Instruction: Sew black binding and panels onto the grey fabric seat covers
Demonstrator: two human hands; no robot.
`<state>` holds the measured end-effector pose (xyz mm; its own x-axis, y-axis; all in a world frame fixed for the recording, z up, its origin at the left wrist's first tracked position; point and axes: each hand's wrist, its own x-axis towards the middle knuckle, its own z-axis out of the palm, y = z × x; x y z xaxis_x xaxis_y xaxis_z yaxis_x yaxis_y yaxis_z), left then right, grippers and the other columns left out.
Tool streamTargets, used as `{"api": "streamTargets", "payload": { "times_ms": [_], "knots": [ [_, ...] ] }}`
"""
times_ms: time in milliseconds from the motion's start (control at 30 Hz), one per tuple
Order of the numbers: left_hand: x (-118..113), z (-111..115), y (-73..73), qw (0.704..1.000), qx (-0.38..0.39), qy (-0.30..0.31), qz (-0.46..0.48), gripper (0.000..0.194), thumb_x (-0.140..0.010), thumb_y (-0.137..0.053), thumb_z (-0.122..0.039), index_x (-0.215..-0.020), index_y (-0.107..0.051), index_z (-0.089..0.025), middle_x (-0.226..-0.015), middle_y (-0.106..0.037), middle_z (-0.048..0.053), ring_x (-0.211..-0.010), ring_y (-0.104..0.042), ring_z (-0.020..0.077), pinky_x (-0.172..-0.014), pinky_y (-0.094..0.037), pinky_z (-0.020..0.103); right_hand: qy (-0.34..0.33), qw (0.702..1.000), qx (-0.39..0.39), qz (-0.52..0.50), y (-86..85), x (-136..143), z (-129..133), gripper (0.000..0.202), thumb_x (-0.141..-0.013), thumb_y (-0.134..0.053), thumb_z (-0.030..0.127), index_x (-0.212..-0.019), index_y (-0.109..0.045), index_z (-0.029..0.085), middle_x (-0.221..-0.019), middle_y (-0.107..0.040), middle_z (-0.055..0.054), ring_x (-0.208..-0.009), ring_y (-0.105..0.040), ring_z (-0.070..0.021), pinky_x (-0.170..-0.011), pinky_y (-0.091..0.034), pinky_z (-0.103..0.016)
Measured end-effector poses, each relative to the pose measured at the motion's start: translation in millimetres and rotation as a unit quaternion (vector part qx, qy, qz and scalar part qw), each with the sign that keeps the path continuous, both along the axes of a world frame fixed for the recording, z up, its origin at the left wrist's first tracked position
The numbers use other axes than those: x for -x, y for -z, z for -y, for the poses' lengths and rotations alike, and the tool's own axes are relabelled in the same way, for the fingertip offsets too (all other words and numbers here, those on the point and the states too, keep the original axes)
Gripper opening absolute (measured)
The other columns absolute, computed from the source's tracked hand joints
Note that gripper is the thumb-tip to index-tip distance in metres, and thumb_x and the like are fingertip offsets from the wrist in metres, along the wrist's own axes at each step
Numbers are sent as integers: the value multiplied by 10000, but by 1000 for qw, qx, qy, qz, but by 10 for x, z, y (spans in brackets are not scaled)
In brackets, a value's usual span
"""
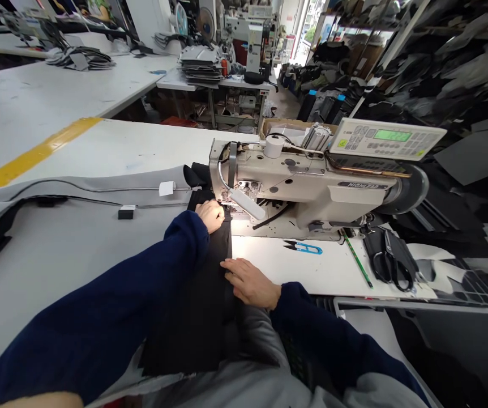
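My left hand (210, 215) lies with curled fingers on a long black fabric piece (204, 294), close beside the needle area of the sewing machine (286, 181). Lower down, my right hand (250, 281) rests at the right edge of the same fabric, its fingers stretched out and slightly apart. From the machine bed the black fabric hangs down towards my lap. To its left spreads a large grey fabric panel (99, 243) with dark seam lines, a white tag (167, 188) and a small black block-like piece (125, 212).
Blue thread snips (303, 247), a green pencil (358, 259) and black-handled scissors (390, 263) lie right of my hands. A control panel (390, 139) tops the machine. Stacked pieces (200, 63) stand on a farther table; fabric heaps (448, 73) fill the right side.
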<state>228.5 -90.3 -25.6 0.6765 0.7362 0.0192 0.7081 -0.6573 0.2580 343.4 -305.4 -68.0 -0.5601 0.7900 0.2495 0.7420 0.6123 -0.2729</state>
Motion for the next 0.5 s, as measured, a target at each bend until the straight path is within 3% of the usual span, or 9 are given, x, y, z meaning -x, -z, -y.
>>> {"api": "streamTargets", "payload": {
  "times_ms": [100, 200, 300, 400, 500],
  "knots": [
    [-96, -89, 110, 999, -42, -20, -27, 198, -745, -501, -246, -675, -675, -184, -1019, -611, 114, -1012, -501, 298, -782, -390, 399, -39, 999, 10, -2, -17, -53, -4, 346, -838, -545, 194, -1169, -560, 96, -1414, -410, -174, -1348, -290, -255, -1080, -312, -469],
    [-138, -162, 158, 998, -42, -20, -41, 206, -736, -490, -226, -692, -685, -175, -1044, -602, 134, -1031, -489, 320, -785, -398, 429, -75, 995, 44, 46, -97, -80, -11, 336, -832, -604, 263, -1166, -593, 230, -1534, -225, -91, -1410, -151, -303, -1080, -228, -579],
    [-159, -219, 179, 997, -59, -27, -38, 320, -746, -475, -218, -983, -684, -171, -1142, -567, 148, -1077, -469, 332, -804, -398, 448, -95, 989, 46, 105, -133, -48, -26, 309, -802, -653, 282, -1110, -616, 281, -1567, -108, -24, -1420, -74, -345, -1054, -203, -639],
    [-175, -266, 222, 996, -78, -37, -30, 513, -772, -450, -214, -1277, -522, -159, -1157, -560, 155, -1106, -457, 332, -834, -386, 459, -107, 985, 7, 135, -104, 3, -36, 243, -857, -567, 244, -1094, -616, 237, -1557, -164, -1, -1413, -91, -347, -1068, -230, -600],
    [-184, -306, 278, 996, -79, -35, -33, 505, -777, -460, -226, -1275, -517, -166, -1104, -584, 144, -1083, -469, 332, -832, -379, 449, -107, 986, -25, 123, -82, 32, -46, 221, -905, -475, 205, -1065, -627, 210, -1516, -279, -21, -1393, -143, -355, -1041, -268, -588]
  ]
}}
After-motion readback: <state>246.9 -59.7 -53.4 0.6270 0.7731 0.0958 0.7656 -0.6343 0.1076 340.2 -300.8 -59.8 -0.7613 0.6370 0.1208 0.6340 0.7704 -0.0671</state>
